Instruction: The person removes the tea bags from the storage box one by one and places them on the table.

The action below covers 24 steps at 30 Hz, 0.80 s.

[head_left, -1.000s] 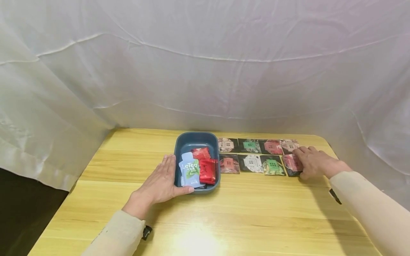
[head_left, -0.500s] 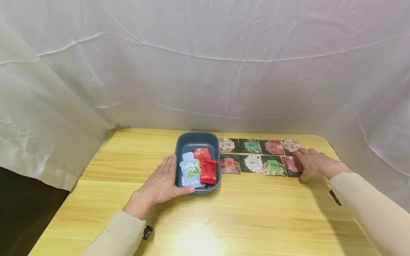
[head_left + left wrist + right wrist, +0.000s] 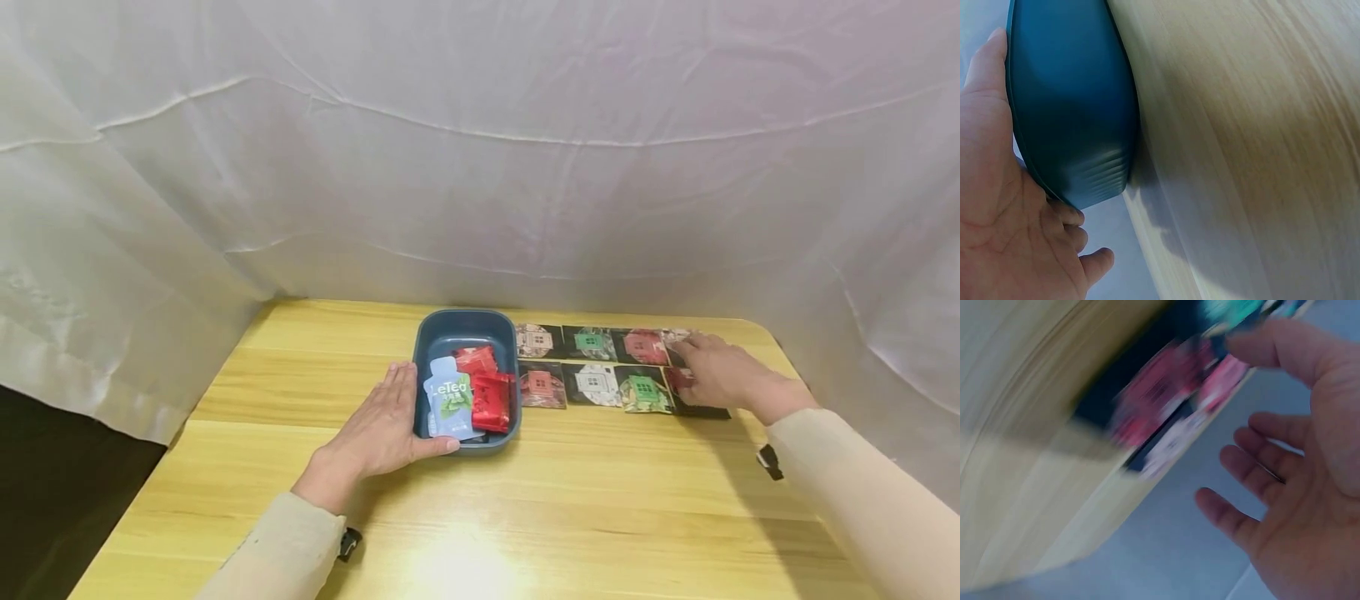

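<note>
A dark blue plastic bin (image 3: pixel 467 327) stands on the table with a light blue packet marked "LeTea" (image 3: pixel 452 408) and red packets (image 3: pixel 491 402) inside. My left hand (image 3: pixel 375 425) lies against its left side, fingers extended, thumb along the front rim. To the bin's right, flat square sachets form two rows, among them a green-labelled sachet (image 3: pixel 644 390) and a white-labelled one (image 3: pixel 595 382). Over the rows' right end is my right hand (image 3: pixel 727 375), partly covering the last sachets. In the right wrist view its fingers are spread loosely beside the blurred pink sachet (image 3: pixel 1154 394), holding nothing.
The wooden table (image 3: pixel 570 508) extends in front of the bin and rows, with a bright glare spot near its front. White cloth (image 3: pixel 480 167) hangs behind and at both sides. A dark area (image 3: pixel 60 483) lies beyond the table's left edge.
My right hand has moved slightly left and back over the end sachets, and the dark right edge of the lower row now shows below it. My left hand stays against the bin.
</note>
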### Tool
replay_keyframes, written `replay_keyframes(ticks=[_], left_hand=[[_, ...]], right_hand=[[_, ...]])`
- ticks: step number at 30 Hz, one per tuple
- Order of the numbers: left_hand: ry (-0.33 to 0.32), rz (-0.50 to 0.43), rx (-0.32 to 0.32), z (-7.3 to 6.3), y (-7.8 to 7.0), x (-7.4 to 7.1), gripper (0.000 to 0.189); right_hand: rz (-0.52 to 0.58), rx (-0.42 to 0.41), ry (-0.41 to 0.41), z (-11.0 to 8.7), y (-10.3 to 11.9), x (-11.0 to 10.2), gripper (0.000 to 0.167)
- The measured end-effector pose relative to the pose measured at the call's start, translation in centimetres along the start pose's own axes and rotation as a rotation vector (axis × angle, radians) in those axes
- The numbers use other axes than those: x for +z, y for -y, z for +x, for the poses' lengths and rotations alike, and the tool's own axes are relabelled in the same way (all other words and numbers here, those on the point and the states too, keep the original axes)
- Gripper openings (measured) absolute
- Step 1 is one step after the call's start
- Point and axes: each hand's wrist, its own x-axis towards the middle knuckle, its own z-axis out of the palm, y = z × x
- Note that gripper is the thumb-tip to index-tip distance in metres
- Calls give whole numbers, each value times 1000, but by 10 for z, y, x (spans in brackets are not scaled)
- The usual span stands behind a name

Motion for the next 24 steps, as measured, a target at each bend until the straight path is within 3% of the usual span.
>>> replay_keyframes(ticks=[4,14,19,24], left_hand=[[-1,-3,0,0,-1,0,138],[2,6,-8,1,1,0,138],[3,4,-10,1,1,0,138],[-1,-4,1,2,1,1,137]], right_hand=[[5,-74,-105,14,40,-14,67],[56,-216,-162,55,151,-38,69],[65,-306,-112,75,196,-37,78],[57,-278,10,90,223,-27,102]])
